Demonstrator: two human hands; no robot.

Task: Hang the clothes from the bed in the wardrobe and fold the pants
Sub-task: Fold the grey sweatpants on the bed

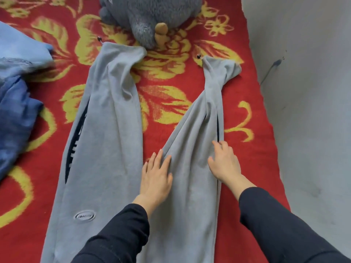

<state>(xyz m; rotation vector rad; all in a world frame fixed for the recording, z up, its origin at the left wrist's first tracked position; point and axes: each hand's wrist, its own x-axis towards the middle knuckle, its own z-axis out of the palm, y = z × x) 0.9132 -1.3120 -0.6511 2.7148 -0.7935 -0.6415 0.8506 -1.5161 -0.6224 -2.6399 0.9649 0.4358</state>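
Grey pants (106,130) lie on the bed (171,76). Long axis runs straight away from you: waist near you, cuffs pointing twd the plush toy (152,16). Both hands lie flat on the right leg, fingers spread, pinching nothing. Left hand (156,177) is at its inner edge, right hand (225,164) at the outer seam. Other leg lies to your left, so the left hand is nearer it.
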